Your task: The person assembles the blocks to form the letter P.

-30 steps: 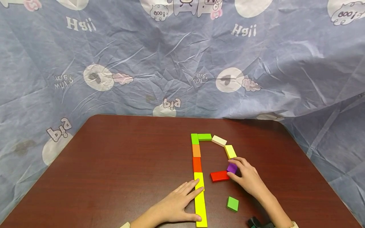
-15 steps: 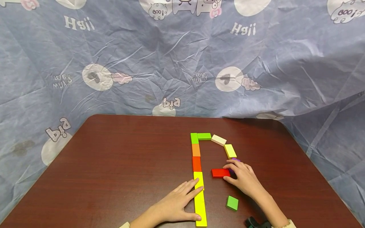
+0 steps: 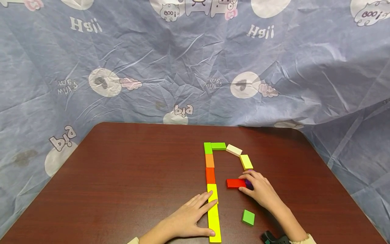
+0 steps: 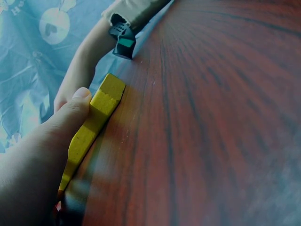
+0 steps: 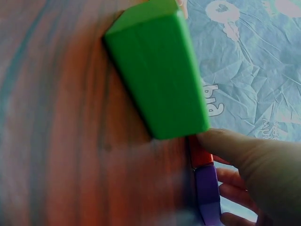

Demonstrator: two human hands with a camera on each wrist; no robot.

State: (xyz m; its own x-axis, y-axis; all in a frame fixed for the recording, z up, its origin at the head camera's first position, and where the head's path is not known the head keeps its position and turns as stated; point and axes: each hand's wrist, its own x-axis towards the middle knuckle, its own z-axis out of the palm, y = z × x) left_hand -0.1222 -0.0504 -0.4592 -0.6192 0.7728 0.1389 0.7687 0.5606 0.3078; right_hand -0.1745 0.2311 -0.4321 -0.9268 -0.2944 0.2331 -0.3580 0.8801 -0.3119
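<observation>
My left hand (image 3: 192,217) lies with fingers spread on the yellow blocks (image 3: 214,220) at the near end of a straight column; its thumb touches the lower part. In the left wrist view the thumb rests against a yellow block (image 4: 91,120). My right hand (image 3: 263,191) pinches the right end of a red block (image 3: 233,183) between thumb and forefinger. A purple block (image 5: 207,188) meets that end, mostly hidden under the hand in the head view. A pale yellow block (image 3: 246,162) is just beyond it. Nearer, a loose green block (image 3: 248,217) lies apart.
Up the column follow a red-orange block (image 3: 210,175), an orange block (image 3: 209,160) and a green block (image 3: 208,148). Another green block (image 3: 218,146) and a cream block (image 3: 234,150) curve right from its top. The brown table (image 3: 122,176) ends at a patterned cloth (image 3: 182,61).
My right hand has shifted slightly left, from the purple block to the red block. The red block has turned straighter and moved a little away from me. My left hand stays put.
</observation>
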